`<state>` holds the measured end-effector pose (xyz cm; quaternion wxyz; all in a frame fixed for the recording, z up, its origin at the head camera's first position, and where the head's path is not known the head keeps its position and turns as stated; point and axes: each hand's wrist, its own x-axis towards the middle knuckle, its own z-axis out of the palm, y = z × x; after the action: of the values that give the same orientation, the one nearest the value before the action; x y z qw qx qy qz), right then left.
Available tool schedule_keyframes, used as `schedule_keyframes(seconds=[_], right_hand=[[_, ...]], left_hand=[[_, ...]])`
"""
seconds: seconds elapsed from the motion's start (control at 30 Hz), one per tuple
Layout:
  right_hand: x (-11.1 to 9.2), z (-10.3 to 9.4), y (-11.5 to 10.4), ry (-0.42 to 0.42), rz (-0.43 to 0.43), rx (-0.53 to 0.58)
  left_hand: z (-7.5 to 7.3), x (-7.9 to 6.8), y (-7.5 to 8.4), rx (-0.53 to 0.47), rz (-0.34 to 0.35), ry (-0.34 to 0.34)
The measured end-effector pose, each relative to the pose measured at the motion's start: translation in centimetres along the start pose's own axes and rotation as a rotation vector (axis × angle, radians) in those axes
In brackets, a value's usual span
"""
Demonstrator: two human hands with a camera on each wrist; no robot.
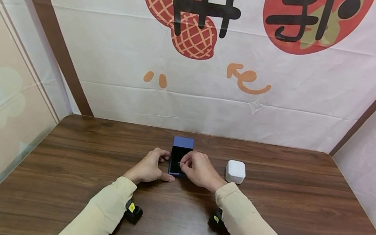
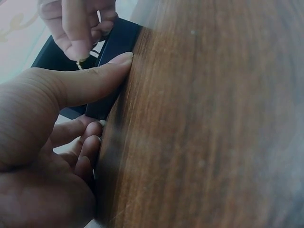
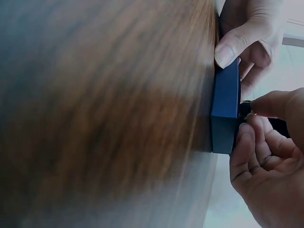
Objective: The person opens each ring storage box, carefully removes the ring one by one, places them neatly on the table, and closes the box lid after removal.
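Note:
A blue box [image 1: 183, 142] with a black inside, apparently a ring box, stands on the table with its lid up. At its front left corner, my left hand [image 1: 150, 167] steadies it, thumb along the front and fingers at the left side. The thumb [image 2: 102, 81] crosses the front wall in the left wrist view. Over the box's inside, my right hand [image 1: 200, 169] pinches a small gold-coloured ring [image 2: 80, 62] between thumb and fingertips. The ring overlaps the black lining, and the fingers partly hide it.
A white rounded box [image 1: 235, 171], closed, stands right of the blue one, close to the right wrist. The brown wooden table [image 1: 282, 201] reaches back to a printed cloth wall [image 1: 116, 96]. Dark straps with small cameras sit at both wrists.

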<state>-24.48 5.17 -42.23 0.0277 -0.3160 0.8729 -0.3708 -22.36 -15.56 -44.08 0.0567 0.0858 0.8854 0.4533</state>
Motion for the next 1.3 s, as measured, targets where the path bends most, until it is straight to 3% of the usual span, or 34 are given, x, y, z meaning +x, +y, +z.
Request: schedule_keyframes(seconds=[0.37,0.63,0.9,1.13,1.3], right_hand=[[-0.8,-1.3,-0.8,0.041,-0.02,0.077],[-2.3,-2.0,-2.2,0.029,-0.057,0.072],[-4.2,-1.4,-3.1,-0.083,-0.155,0.027],[-4.6,-1.0,-3.1,-0.234,-0.12,-0.034],[-4.6,-0.6,-2.7,-0.261,-0.131,-0.054]], left_hand=[[-0.1,0.2,-0.1,0.006,0.014,0.003],[0.0,0.0,-0.1,0.006,0.016,-0.001],[-0.1,0.0,0.0,0.009,0.02,-0.001],[-0.1,0.0,0.0,0.009,0.013,0.003],[-0.1,-0.2,0.2,0.009,0.009,-0.003]])
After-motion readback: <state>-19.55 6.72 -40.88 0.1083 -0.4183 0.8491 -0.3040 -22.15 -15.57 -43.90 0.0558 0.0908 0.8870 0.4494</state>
